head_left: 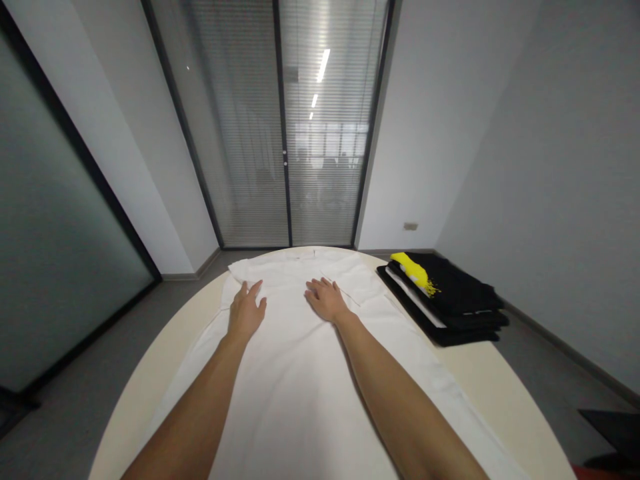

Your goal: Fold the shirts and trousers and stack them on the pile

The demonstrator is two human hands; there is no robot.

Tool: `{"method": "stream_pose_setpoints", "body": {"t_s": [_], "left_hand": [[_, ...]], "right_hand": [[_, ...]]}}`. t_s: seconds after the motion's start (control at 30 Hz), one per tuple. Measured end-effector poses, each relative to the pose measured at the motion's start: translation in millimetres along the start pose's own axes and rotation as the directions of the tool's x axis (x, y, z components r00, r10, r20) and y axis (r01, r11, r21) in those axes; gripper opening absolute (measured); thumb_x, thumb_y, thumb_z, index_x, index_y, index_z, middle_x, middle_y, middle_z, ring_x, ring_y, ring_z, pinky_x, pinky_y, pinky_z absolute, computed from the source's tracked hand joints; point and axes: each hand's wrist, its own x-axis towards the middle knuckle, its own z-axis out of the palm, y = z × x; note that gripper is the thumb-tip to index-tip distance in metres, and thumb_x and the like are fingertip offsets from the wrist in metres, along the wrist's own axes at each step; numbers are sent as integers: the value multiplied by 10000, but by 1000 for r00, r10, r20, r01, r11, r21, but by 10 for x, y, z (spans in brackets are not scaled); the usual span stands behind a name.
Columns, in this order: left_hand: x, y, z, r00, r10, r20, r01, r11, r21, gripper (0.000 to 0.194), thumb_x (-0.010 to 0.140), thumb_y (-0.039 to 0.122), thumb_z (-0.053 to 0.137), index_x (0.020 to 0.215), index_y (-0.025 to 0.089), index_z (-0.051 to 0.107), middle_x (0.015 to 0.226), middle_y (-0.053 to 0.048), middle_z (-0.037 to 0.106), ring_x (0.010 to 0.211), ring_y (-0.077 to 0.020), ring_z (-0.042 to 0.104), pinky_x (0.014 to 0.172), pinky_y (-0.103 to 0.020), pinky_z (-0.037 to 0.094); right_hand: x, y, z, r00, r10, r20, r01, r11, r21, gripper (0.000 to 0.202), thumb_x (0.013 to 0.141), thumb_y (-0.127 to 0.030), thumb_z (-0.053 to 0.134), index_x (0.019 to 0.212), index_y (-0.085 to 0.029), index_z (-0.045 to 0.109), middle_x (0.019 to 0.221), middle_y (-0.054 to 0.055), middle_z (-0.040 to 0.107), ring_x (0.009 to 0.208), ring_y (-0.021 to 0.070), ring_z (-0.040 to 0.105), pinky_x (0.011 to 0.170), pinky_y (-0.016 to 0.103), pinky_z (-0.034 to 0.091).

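A white shirt point(285, 373) lies spread over the table, its narrower end towards the far edge and its near end running out of view under my arms. Folded flaps that look like sleeves show near its far corners. My left hand point(247, 312) is at the shirt's upper left, fingers apart and holding nothing. To the right, my right hand point(327, 300) rests palm down on the fabric with its fingers stretched out. Small creases run through the cloth around both hands.
The round cream table point(500, 380) carries a stack of folded dark clothes point(450, 287) at the right, with a yellow fringed cloth point(413, 270) on it. Beyond stand a glass partition with blinds point(250, 133) and pale walls. A dark object point(613, 430) sits at the lower right.
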Motion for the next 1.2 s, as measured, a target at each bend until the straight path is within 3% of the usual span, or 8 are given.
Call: {"method": "stream_pose_setpoints", "body": {"t_s": [0.23,0.33,0.5,0.67,0.87,1.07,1.13,1.2], "left_hand": [[35,21,85,996,-70,46,63,988,141,506,990,376,404,1413,132,534,1535,-218,396,1400,-369,391,1125,-525,331],[59,30,90,998,-70,10,69,995,74,513,984,324,385,1408,61,505,1564,-215,354,1437,-339,344,1167,-519,281],[93,23,38,995,73,-63,-84,980,-181,387,945,211,385,1225,153,646,1445,-105,540,1330,-213,498,1167,-373,334],[70,18,14,994,105,-12,-105,973,-203,221,870,205,500,974,214,695,1151,-52,708,1118,-210,634,1052,-337,445],[62,15,12,1000,8,-18,-11,985,-174,329,844,205,537,1165,213,610,995,-57,718,938,-225,669,854,-322,514],[55,43,9,997,77,6,-76,992,-101,267,853,243,531,1068,208,684,1062,-71,704,1023,-234,643,948,-328,485],[32,59,24,995,96,2,-96,992,-85,349,888,311,523,1181,191,668,1244,-102,655,1166,-247,595,1043,-345,434],[1,74,46,992,109,65,-107,994,-32,491,929,402,488,1355,175,578,1452,-130,524,1347,-281,470,1146,-410,333]], "right_hand": [[-19,-13,-23,1000,-6,-9,6,1000,-8,473,1016,-470,325,1408,-283,510,1531,39,450,1449,275,293,1182,535,154],[-26,-24,-40,1000,1,2,-1,1000,-14,473,1015,-466,325,1414,-287,505,1535,33,445,1454,271,285,1187,526,148],[-22,-20,-30,1000,1,-3,-1,1000,-4,488,1010,-478,325,1413,-274,511,1536,36,446,1454,285,289,1188,533,154],[-8,3,-3,1000,6,-4,-6,1000,6,482,1011,-482,327,1413,-288,509,1540,29,439,1457,276,289,1188,534,157],[-13,4,-10,1000,3,-8,-3,1000,-2,473,1009,-483,339,1406,-292,513,1533,29,450,1449,278,303,1184,533,164],[-21,-61,-84,986,74,-151,-82,996,-46,486,1017,-421,290,1411,-248,516,1516,60,469,1433,245,331,1189,468,168],[-25,-41,-81,959,174,-225,-197,977,-83,550,1009,-463,290,1478,-223,448,1573,85,381,1474,279,246,1198,504,97],[-30,8,-51,944,270,-190,-293,950,-105,660,985,-565,296,1529,-200,378,1618,109,281,1501,337,157,1187,564,45]]}}
